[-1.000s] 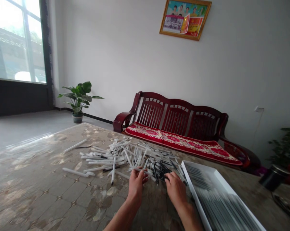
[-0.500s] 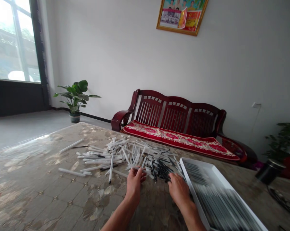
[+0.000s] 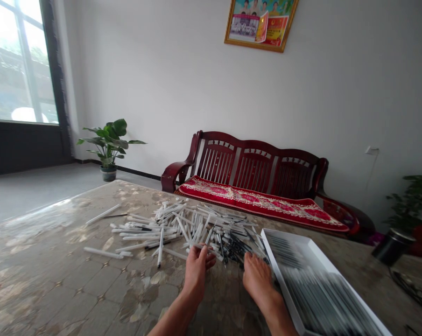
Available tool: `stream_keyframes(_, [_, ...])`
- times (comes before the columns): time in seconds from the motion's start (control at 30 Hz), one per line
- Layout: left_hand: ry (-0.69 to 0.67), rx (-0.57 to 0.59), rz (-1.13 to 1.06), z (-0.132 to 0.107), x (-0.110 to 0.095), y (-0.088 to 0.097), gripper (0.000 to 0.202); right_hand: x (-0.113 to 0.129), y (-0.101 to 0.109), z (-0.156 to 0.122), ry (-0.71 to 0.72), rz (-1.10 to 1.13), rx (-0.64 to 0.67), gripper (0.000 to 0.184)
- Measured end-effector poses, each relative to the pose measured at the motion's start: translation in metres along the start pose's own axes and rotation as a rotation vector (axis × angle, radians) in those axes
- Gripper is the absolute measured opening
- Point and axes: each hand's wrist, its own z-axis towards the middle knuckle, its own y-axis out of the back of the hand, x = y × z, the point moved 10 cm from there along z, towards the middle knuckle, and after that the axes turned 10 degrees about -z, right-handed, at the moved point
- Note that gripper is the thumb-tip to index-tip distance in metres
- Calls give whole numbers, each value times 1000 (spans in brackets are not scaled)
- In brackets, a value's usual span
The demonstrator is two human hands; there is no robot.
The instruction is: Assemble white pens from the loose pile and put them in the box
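A loose heap of white pen barrels [image 3: 169, 224] and black refills [image 3: 237, 247] lies spread across the patterned table [image 3: 57, 275]. My left hand [image 3: 196, 268] rests at the near edge of the heap, its fingers curled round a white pen barrel. My right hand [image 3: 256, 275] lies beside it, fingers curled down into the black parts; what they hold is hidden. A white tray [image 3: 284, 284] filled with rows of dark pens sits just right of my right hand.
A dark red wooden bench [image 3: 260, 186] with a red cushion stands behind the table. A potted plant [image 3: 109, 144] is on the floor at the left, near a big window. A black cup [image 3: 393, 245] and cables lie at the far right.
Both hands have stayed at the near edge of the heap, the right one drawing slightly closer to me. The view has shifted a little.
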Motion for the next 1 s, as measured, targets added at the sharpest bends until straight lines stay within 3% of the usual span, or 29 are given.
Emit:
stream_keyframes(0.17, [-3, -30, -34, 1, 1, 4, 18, -2, 0, 1, -6, 16, -35, 37])
stream_keyframes(0.33, [11, -38, -104, 1, 1, 2, 8, -6, 13, 2, -20, 117, -202, 20])
stream_keyframes(0.4, [19, -37, -144, 0, 1, 0, 8, -3, 20, 0, 25, 280, -286, 15])
stream_keyframes(0.5, [43, -41, -193, -3, 1, -1, 9, 1, 25, 0, 88, 716, -360, 12])
stream_keyframes(0.67, [117, -47, -266, -10, 4, -5, 6, 0, 17, 1, -17, 1414, -400, 25])
stream_keyframes(0.77, [150, -28, -288, -15, 7, -10, 8, 1, 18, -1, -51, 1541, -431, 28])
stream_keyframes(1.0, [196, -1, -316, -22, 15, -17, 12, 15, 10, -4, -44, 1625, -369, 27])
